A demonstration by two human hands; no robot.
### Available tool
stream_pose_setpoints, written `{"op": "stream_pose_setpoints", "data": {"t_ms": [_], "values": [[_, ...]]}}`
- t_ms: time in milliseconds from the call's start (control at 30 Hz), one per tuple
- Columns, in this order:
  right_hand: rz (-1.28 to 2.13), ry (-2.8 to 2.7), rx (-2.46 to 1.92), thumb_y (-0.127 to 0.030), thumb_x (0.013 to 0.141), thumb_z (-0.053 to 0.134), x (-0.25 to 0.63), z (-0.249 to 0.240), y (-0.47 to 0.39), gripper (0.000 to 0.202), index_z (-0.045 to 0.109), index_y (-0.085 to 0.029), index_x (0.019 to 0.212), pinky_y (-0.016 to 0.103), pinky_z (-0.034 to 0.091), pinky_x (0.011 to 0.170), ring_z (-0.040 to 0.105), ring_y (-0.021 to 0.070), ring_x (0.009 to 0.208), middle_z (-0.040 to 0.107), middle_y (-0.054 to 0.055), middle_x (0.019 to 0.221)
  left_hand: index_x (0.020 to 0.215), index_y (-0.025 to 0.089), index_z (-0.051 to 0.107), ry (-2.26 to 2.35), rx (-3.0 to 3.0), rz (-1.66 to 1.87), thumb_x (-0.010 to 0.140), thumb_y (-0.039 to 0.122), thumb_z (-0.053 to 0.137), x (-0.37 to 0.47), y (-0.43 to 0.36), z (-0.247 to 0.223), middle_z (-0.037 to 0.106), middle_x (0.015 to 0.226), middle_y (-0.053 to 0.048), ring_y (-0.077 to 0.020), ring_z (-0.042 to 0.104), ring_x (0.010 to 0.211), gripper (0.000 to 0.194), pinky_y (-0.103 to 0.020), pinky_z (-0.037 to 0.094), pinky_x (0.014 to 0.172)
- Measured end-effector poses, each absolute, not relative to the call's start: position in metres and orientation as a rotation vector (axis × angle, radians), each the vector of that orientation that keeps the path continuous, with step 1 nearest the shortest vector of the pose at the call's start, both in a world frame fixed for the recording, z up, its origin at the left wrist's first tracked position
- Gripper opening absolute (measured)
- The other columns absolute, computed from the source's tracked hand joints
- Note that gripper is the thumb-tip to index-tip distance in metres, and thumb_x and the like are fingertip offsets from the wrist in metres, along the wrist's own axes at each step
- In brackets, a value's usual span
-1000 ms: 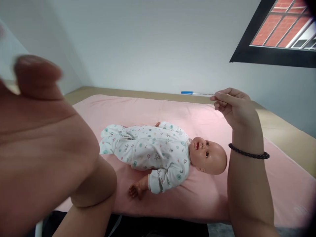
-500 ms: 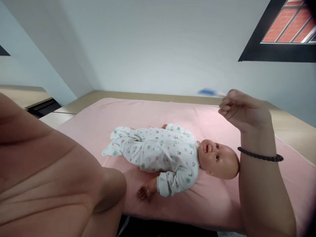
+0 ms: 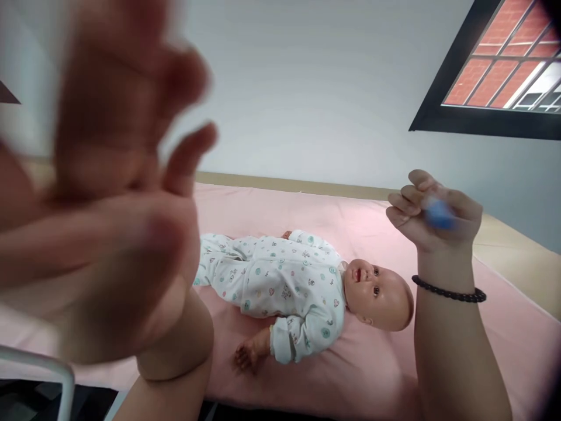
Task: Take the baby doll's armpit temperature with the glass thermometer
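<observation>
A baby doll [image 3: 307, 292] in a white patterned sleepsuit lies on its back on a pink sheet [image 3: 350, 216], head to the right. My right hand [image 3: 433, 216] is raised above the doll's head, fingers closed on a thin stick with a blue end, which is blurred and points toward me. A black bead bracelet sits on that wrist. My left hand [image 3: 109, 193] is very close to the camera, blurred, fingers spread, holding nothing and hiding the left part of the bed.
The bed has a tan frame [image 3: 517, 245] along its far and right sides. A grey wall stands behind it, with a black-framed window [image 3: 495, 76] at upper right. A white metal bar [image 3: 39, 365] shows at lower left.
My left hand has risen and spread its fingers in front of the camera. My right hand has turned the blue-ended stick from pointing left to pointing toward me.
</observation>
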State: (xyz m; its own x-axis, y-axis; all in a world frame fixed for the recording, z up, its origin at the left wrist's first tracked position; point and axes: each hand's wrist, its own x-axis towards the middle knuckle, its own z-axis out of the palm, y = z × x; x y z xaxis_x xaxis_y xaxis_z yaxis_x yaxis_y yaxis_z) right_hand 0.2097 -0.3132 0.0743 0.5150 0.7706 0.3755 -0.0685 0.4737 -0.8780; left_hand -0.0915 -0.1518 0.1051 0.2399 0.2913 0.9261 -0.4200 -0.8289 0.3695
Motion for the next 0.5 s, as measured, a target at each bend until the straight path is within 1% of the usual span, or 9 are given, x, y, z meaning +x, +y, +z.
{"op": "stream_pose_setpoints", "data": {"t_ms": [67,100,133,167,200,267,300,433,500], "values": [[0.476,-0.947,-1.201,-0.031,0.069,0.089,0.208,0.072,-0.309,0.024,0.066,-0.023,0.072,0.031,0.041,0.059,0.051,0.0144,0.062,0.058,0.000,0.062,0.123,0.040,0.068,-0.198,1.933,1.583,0.090,0.044,0.074,-0.076,-0.144,0.108,0.063,0.142,0.013,-0.0251,0.051,0.141,0.034,-0.046,0.050,0.114],[0.422,-0.969,-1.331,-0.030,0.073,0.088,0.208,0.071,-0.306,0.021,0.068,-0.023,0.072,0.032,0.044,0.065,0.058,0.0169,0.072,0.065,0.002,0.071,0.118,0.036,0.071,-0.216,1.938,1.544,0.090,0.034,0.074,-0.069,-0.138,0.109,0.064,0.142,0.009,-0.0258,0.057,0.135,0.029,-0.047,0.052,0.110],[0.407,-0.979,-1.392,-0.029,0.075,0.087,0.209,0.069,-0.304,0.020,0.068,-0.023,0.073,0.032,0.046,0.068,0.061,0.0184,0.079,0.069,0.004,0.077,0.115,0.033,0.072,-0.207,1.940,1.514,0.091,0.027,0.072,-0.064,-0.131,0.109,0.065,0.141,0.006,-0.0259,0.060,0.132,0.025,-0.047,0.053,0.109],[0.422,-0.972,-1.364,-0.031,0.075,0.087,0.210,0.068,-0.302,0.020,0.068,-0.023,0.074,0.032,0.047,0.069,0.062,0.0185,0.082,0.069,0.003,0.079,0.113,0.031,0.073,-0.182,1.943,1.499,0.091,0.022,0.070,-0.059,-0.125,0.109,0.065,0.140,0.004,-0.0256,0.060,0.131,0.023,-0.047,0.052,0.109],[0.455,-0.950,-1.260,-0.035,0.075,0.087,0.211,0.067,-0.300,0.021,0.067,-0.025,0.076,0.031,0.047,0.067,0.060,0.0173,0.078,0.067,0.001,0.077,0.111,0.030,0.073,-0.155,1.946,1.491,0.092,0.018,0.069,-0.056,-0.118,0.109,0.066,0.139,0.004,-0.0249,0.059,0.132,0.023,-0.047,0.052,0.109],[0.532,-0.899,-1.022,-0.042,0.074,0.087,0.214,0.067,-0.300,0.027,0.064,-0.027,0.076,0.030,0.045,0.060,0.051,0.0145,0.066,0.060,-0.002,0.070,0.108,0.029,0.072,-0.095,1.930,1.509,0.093,0.015,0.066,-0.054,-0.109,0.107,0.068,0.135,0.003,-0.0251,0.058,0.132,0.021,-0.048,0.051,0.110],[0.545,-0.893,-0.992,-0.043,0.074,0.087,0.215,0.067,-0.302,0.028,0.063,-0.027,0.075,0.030,0.044,0.058,0.048,0.0137,0.063,0.059,-0.002,0.069,0.107,0.029,0.072,-0.078,1.938,1.521,0.094,0.016,0.066,-0.054,-0.106,0.106,0.069,0.133,0.003,-0.0259,0.058,0.132,0.019,-0.049,0.051,0.110],[0.539,-0.952,-1.240,-0.031,0.074,0.089,0.217,0.069,-0.309,0.025,0.066,-0.023,0.075,0.029,0.045,0.060,0.053,0.0139,0.069,0.066,0.002,0.077,0.104,0.031,0.071,-0.029,1.994,1.563,0.094,0.025,0.067,-0.054,-0.103,0.104,0.068,0.132,0.004,-0.0280,0.060,0.129,0.012,-0.050,0.053,0.105],[0.519,-0.936,-1.090,-0.036,0.076,0.087,0.218,0.070,-0.312,0.025,0.064,-0.025,0.076,0.028,0.042,0.055,0.049,0.0125,0.064,0.062,-0.001,0.073,0.101,0.030,0.071,-0.027,1.983,1.576,0.093,0.021,0.065,-0.054,-0.106,0.104,0.070,0.128,0.004,-0.0259,0.060,0.129,0.013,-0.046,0.054,0.103]]}}
